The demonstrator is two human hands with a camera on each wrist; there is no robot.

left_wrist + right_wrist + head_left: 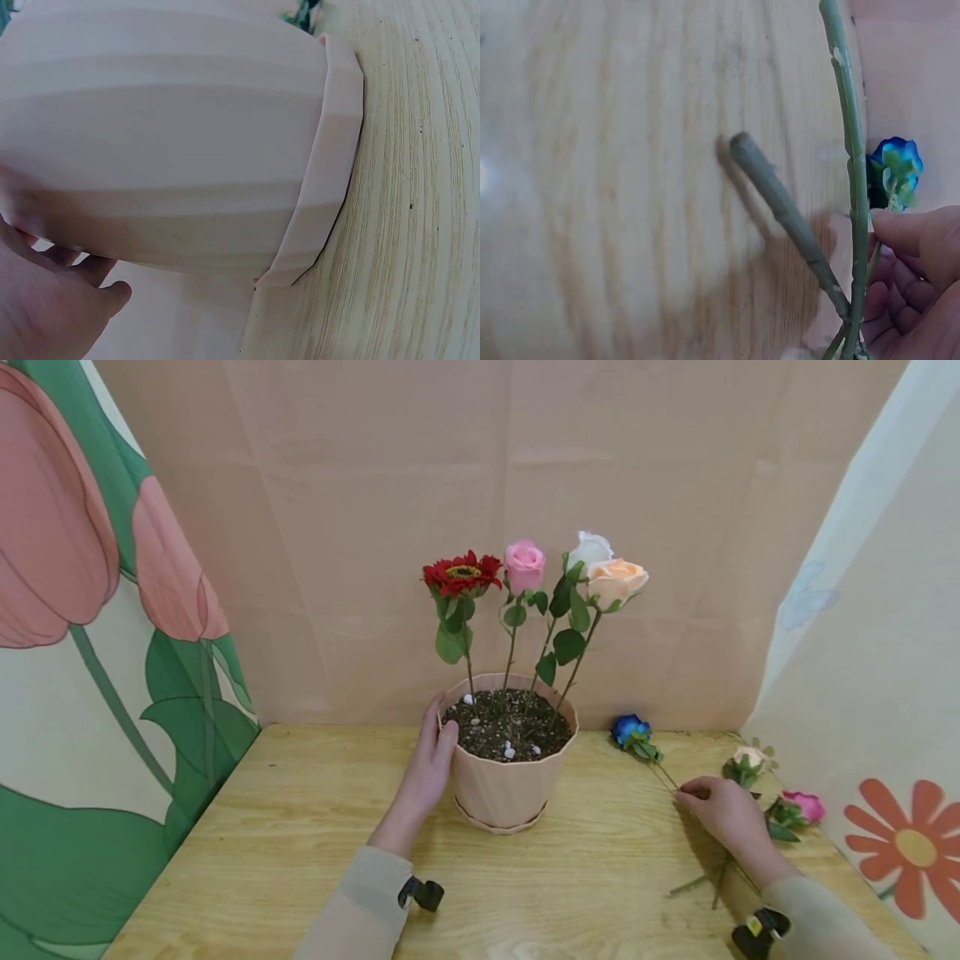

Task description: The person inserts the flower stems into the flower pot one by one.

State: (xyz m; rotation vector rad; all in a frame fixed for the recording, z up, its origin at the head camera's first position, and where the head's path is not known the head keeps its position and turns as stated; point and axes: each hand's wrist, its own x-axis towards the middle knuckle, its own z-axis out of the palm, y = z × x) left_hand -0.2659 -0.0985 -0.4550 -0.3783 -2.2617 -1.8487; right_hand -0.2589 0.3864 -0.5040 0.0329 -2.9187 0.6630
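Observation:
A pale pink faceted flower pot full of dark soil stands at the middle of the table. Against its left side rests my left hand, fingers extended along the wall near the rim; the left wrist view shows them touching the pot. A red daisy-like flower, a pink rose, a white rose and a peach rose rise upright from the soil. My right hand pinches the thin stem of a blue rose between thumb and fingers, low over the table.
A cream rose and a magenta rose lie at the table's right, their cut stems reaching under my right wrist. A saucer sits beneath the pot. Behind the wooden table hangs a plain pinkish cloth.

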